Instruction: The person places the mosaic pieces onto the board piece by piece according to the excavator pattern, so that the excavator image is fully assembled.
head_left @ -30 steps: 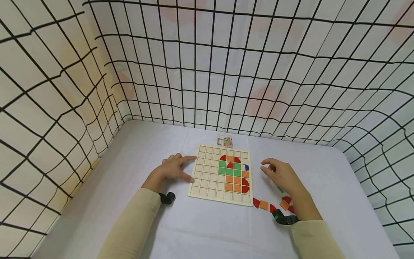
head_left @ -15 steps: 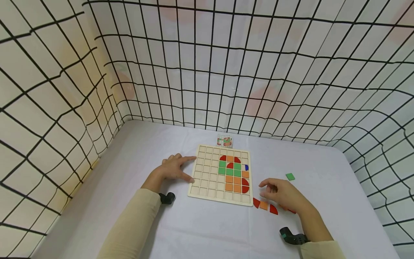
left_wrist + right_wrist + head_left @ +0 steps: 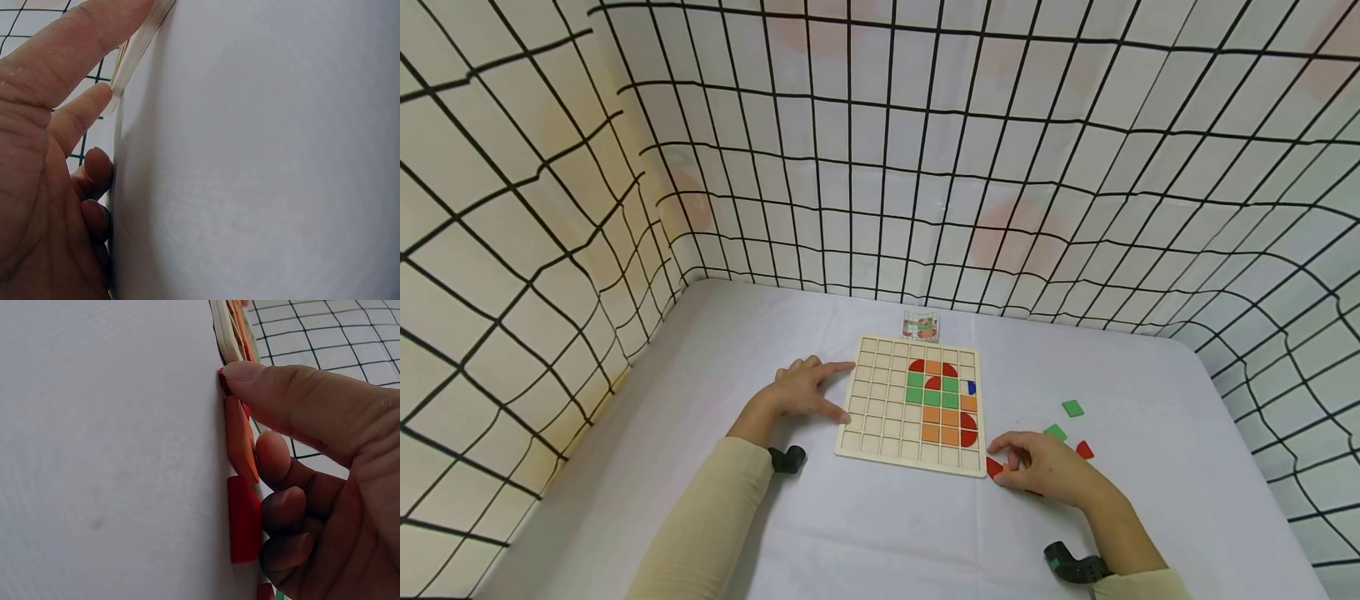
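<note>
A pale wooden grid board (image 3: 880,417) lies on the table with red, orange, green and blue tiles on its right half. At its left edge rests my left hand (image 3: 805,387), thumb and index finger stretched out against the rim; the left wrist view shows the board edge (image 3: 140,53) by those fingertips. Beside the board's lower right corner, my right hand (image 3: 1051,468) has thumb and index finger at either side of a red quarter-round tile (image 3: 994,467), pinching it. Under the hand, the right wrist view shows an orange square tile (image 3: 239,440) and another red tile (image 3: 244,519).
Two green tiles (image 3: 1072,408) and a red tile (image 3: 1084,450) lie right of the board, near the right hand. A small pattern card (image 3: 921,326) stands behind the board's far edge. Black netting (image 3: 880,167) borders the table at the back and sides.
My right hand has come down from beside the board's right edge to the tile at its lower right corner, and its fingers have closed around that red tile. The left hand stays put.
</note>
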`<state>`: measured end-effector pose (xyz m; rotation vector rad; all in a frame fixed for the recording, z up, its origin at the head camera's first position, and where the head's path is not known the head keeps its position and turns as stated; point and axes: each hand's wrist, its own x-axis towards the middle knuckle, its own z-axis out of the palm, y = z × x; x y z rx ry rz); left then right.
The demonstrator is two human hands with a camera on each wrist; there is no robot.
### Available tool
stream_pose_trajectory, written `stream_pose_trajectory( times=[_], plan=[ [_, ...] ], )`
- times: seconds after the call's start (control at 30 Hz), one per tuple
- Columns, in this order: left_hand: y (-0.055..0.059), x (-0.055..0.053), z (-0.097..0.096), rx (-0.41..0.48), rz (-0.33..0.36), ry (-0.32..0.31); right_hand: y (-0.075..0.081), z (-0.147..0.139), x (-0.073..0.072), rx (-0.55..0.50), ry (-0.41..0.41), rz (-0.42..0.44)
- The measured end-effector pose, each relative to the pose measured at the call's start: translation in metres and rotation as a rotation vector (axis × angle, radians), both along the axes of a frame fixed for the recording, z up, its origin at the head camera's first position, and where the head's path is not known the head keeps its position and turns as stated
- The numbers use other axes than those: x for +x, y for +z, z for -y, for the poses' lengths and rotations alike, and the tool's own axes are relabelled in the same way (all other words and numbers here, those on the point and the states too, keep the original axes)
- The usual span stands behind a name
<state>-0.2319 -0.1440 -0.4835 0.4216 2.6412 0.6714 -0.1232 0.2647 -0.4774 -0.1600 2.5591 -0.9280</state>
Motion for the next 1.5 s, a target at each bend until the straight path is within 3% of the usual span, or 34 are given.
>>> stream_pose_trajectory(
  times=[0.77,1.5],
  plan=[
    [0.003,0.003,-0.001,0.005,0.0,-0.008,-0.006,0.002,-0.003,0.092,-0.041,-0.109],
    [0.004,0.002,0.0,0.008,0.002,0.0,-0.007,-0.009,-0.005,0.108,-0.043,-0.132]
  ],
)
